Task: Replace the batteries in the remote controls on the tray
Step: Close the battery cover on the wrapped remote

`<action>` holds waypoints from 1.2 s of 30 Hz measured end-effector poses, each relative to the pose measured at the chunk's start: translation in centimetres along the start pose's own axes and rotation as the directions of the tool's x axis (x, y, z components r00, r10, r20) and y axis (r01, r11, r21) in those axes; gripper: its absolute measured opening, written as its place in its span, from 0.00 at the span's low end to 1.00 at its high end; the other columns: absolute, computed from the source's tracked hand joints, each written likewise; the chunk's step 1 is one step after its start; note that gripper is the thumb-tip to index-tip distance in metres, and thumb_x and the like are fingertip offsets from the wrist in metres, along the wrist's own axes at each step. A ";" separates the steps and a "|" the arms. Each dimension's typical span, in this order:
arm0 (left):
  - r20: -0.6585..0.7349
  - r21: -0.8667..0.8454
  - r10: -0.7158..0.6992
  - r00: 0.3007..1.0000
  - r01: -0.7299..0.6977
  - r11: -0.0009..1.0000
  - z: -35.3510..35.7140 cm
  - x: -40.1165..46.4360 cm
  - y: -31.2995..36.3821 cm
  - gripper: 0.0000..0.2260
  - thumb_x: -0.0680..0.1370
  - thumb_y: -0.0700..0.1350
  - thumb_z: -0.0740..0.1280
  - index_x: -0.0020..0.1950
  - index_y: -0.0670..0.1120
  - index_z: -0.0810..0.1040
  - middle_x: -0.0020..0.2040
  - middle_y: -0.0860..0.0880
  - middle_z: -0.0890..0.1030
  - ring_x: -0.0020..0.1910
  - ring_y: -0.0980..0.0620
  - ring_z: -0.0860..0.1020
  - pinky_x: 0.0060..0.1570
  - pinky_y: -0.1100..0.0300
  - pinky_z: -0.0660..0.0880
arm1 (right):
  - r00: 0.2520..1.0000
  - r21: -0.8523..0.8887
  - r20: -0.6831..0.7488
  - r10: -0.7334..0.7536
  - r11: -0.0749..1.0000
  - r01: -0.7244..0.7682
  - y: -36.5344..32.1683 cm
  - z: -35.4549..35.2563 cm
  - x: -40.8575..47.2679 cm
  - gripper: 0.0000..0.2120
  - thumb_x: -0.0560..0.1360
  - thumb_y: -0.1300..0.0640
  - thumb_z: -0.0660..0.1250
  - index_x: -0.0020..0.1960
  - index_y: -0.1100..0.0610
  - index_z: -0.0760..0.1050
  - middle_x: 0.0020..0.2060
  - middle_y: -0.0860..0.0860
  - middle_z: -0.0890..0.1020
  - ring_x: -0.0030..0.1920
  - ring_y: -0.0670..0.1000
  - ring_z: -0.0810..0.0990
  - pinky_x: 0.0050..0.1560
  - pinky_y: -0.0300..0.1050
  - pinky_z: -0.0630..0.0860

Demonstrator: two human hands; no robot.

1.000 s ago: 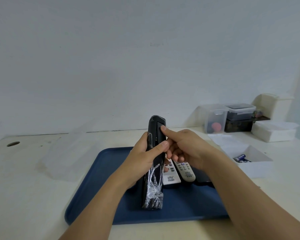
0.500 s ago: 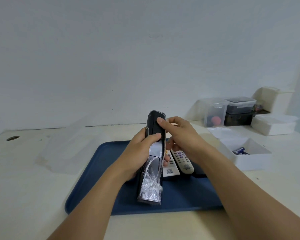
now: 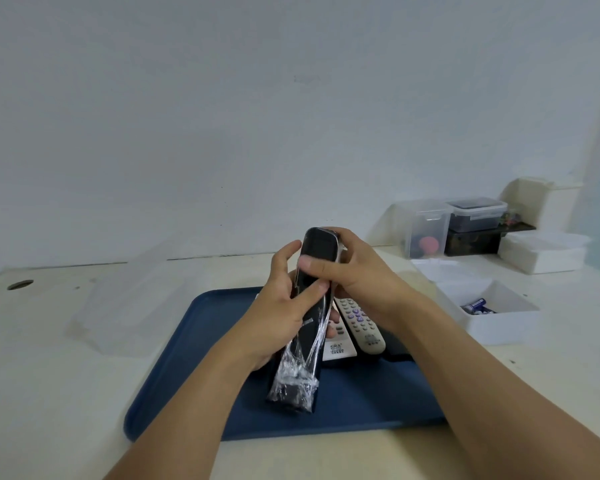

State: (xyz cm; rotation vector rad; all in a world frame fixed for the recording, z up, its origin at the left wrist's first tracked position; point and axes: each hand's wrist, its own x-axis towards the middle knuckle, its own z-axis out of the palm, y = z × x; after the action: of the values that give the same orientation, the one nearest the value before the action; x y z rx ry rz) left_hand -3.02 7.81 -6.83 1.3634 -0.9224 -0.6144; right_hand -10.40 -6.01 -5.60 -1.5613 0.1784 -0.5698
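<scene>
I hold a long black remote control (image 3: 317,251) upright above the blue tray (image 3: 194,344), its back towards me. Crumpled clear plastic wrap (image 3: 293,375) clings to its lower end. My left hand (image 3: 281,306) grips its middle from the left. My right hand (image 3: 347,268) clasps the top from the right, thumb pressed across the back. A grey remote (image 3: 361,323) and a white remote (image 3: 336,348) lie on the tray behind my hands. Blue batteries (image 3: 477,306) rest in a white open box (image 3: 499,323) at the right.
A clear plastic lid or bag (image 3: 125,306) lies on the table left of the tray. Clear and white storage boxes (image 3: 465,226) stand at the back right against the wall. A cable hole (image 3: 20,285) sits at the far left of the table.
The black remote has turned so that its back faces me more squarely. My right hand went from touching the top edge with a fingertip to clasping the top, thumb across the back.
</scene>
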 end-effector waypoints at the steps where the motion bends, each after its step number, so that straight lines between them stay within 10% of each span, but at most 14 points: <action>1: -0.004 0.019 0.001 1.000 -0.001 1.000 -0.1 0.1 -0.1 0.35 0.81 0.39 0.67 0.77 0.67 0.54 0.63 0.45 0.79 0.50 0.48 0.85 0.52 0.46 0.83 | 1.000 -0.042 0.026 -0.012 0.999 0.013 0.1 0.0 0.1 0.31 0.65 0.53 0.82 0.64 0.46 0.74 0.55 0.57 0.83 0.52 0.56 0.85 0.44 0.47 0.82; 7: -0.023 0.040 -0.004 1.000 0.005 0.999 -0.2 0.1 -0.7 0.36 0.80 0.38 0.70 0.78 0.63 0.57 0.63 0.44 0.79 0.48 0.48 0.84 0.52 0.49 0.82 | 0.999 -0.001 0.030 -0.042 0.999 0.042 0.0 0.0 -0.1 0.31 0.66 0.61 0.82 0.64 0.48 0.73 0.53 0.61 0.83 0.45 0.57 0.84 0.30 0.38 0.77; 17: -0.039 0.038 0.027 0.999 -0.025 0.999 -0.2 0.2 -0.9 0.35 0.80 0.38 0.70 0.77 0.65 0.59 0.64 0.46 0.79 0.49 0.47 0.84 0.58 0.39 0.80 | 0.993 -0.047 -0.005 -0.120 0.992 0.120 0.1 0.3 -0.2 0.31 0.64 0.62 0.83 0.63 0.49 0.74 0.49 0.60 0.84 0.46 0.60 0.86 0.35 0.43 0.80; 27: -0.081 -0.122 -0.029 0.996 0.019 0.992 0.2 -0.2 0.7 0.10 0.85 0.48 0.62 0.63 0.45 0.75 0.41 0.43 0.83 0.35 0.44 0.82 0.33 0.50 0.81 | 0.975 0.076 -0.168 -0.147 0.984 0.161 -0.6 0.8 -0.3 0.08 0.78 0.58 0.70 0.56 0.58 0.78 0.34 0.56 0.81 0.28 0.50 0.79 0.27 0.40 0.74; 36: -0.101 0.023 0.126 0.987 -0.124 0.992 -2.7 0.0 1.9 0.12 0.82 0.48 0.68 0.65 0.57 0.79 0.47 0.38 0.86 0.41 0.36 0.85 0.42 0.44 0.83 | 0.983 0.097 -0.030 -0.179 0.979 0.181 -1.3 1.5 -0.8 0.07 0.80 0.54 0.67 0.56 0.56 0.79 0.32 0.49 0.80 0.29 0.47 0.76 0.26 0.37 0.68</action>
State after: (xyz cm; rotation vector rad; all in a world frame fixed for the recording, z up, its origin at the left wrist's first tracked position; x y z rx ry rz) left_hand -1.02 9.50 -4.84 1.3284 -0.9239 -0.4383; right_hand -10.69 -4.23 -4.47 -1.4837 0.0236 -0.7272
